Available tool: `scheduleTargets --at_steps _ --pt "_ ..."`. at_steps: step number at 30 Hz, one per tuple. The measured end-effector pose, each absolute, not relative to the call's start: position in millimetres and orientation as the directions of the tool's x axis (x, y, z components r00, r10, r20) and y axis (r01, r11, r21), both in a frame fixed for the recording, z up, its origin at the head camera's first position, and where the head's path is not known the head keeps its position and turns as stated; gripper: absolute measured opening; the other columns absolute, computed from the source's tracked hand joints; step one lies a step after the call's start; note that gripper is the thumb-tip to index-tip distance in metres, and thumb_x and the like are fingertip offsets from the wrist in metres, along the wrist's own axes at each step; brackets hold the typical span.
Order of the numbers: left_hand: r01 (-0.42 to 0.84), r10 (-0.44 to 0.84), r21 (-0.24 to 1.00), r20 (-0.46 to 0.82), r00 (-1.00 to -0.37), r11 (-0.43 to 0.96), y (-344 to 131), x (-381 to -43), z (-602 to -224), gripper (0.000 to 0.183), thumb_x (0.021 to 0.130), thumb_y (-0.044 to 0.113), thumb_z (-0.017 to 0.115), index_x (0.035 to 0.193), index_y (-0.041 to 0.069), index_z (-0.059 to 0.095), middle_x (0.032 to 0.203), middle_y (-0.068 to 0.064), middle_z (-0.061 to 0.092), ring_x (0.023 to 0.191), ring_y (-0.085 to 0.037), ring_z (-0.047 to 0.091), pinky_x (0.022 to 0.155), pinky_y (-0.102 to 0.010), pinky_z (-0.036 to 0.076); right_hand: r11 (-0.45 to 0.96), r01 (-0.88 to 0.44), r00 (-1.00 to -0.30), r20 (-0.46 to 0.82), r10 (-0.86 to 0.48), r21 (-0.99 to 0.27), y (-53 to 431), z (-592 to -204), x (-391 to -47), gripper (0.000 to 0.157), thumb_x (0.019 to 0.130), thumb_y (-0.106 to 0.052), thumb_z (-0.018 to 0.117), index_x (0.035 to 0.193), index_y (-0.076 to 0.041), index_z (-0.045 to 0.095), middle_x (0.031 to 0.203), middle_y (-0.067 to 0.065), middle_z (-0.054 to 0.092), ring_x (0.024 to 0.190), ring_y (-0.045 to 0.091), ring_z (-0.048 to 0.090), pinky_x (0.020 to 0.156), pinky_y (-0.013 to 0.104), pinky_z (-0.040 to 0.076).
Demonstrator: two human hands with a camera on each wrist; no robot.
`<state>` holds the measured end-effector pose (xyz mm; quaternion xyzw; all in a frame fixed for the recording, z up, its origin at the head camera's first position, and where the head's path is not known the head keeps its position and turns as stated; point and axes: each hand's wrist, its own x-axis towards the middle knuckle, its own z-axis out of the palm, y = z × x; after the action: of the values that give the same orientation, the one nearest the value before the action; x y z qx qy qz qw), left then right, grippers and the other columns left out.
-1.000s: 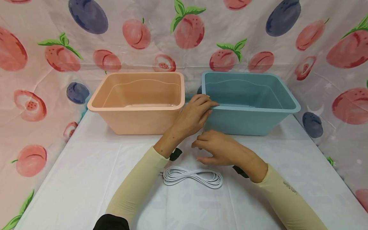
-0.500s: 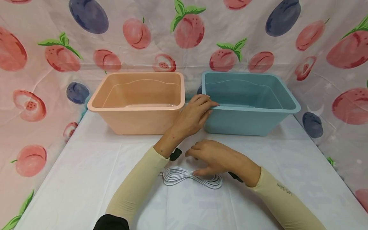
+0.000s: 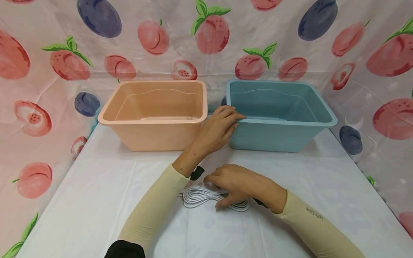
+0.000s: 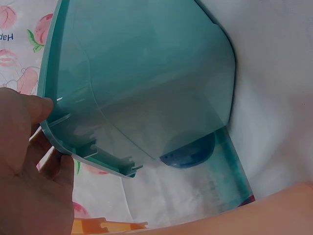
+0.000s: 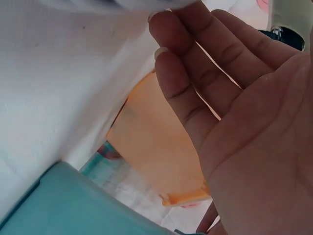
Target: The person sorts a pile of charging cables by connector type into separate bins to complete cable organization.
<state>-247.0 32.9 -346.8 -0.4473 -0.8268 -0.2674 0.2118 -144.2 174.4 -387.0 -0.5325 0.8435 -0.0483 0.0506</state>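
My left hand holds the near left corner of the teal plastic bin. In the left wrist view the thumb lies against the bin's outer wall and the fingers curl at its rim. Over a white cable, coiled in a flat figure-eight on the table, hovers my right hand. Its thumb reaches to the near side of the coil while the fingers extend past the far side, partly covering the coil's right half. The right wrist view catches the cable as a blur by the fingertips.
A peach plastic bin stands left of the teal one, with a narrow gap between them behind my left hand. Both sit on a white-covered table. A fruit-print cloth hangs at the back and both sides.
My right hand has come down and toward me, from in front of the teal bin to over the coiled cable. The left hand, both bins and the cable have stayed put.
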Motion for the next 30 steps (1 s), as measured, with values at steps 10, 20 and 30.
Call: scheduleTargets --at_steps 10,20,30 --pt "0.849 0.623 0.251 0.59 -0.514 0.464 33 -247 -347 0.029 0.111 0.013 0.055 0.135 0.014 0.071 0.134 -0.005 0.065 0.137 -0.025 0.05 0.123 -0.034 0.034 0.43 -0.897 -0.424 -0.076 -0.902 -0.106 169 -393 -141 0.064 0.08 -0.054 0.09 0.125 -0.016 0.065 0.1 -0.008 0.068 0.089 0.009 0.065 0.089 0.035 0.056" --pt "0.845 0.626 0.248 0.581 -0.52 0.473 34 -247 -347 0.029 0.111 0.014 0.055 0.136 0.015 0.071 0.136 -0.005 0.065 0.139 -0.025 0.049 0.124 -0.034 0.033 0.412 -0.909 -0.407 -0.073 -0.91 -0.059 166 -396 -139 0.044 0.088 -0.033 0.085 0.122 -0.015 0.065 0.103 -0.005 0.067 0.094 0.015 0.066 0.089 0.035 0.056" --pt "0.843 0.624 0.253 0.578 -0.526 0.476 33 -246 -347 0.03 0.111 0.014 0.055 0.136 0.015 0.071 0.136 -0.005 0.065 0.139 -0.025 0.049 0.124 -0.034 0.033 0.43 -0.899 -0.427 -0.053 -0.903 -0.086 163 -399 -137 0.034 0.084 -0.024 0.083 0.11 -0.015 0.064 0.092 -0.008 0.062 0.085 0.012 0.062 0.084 0.033 0.055"
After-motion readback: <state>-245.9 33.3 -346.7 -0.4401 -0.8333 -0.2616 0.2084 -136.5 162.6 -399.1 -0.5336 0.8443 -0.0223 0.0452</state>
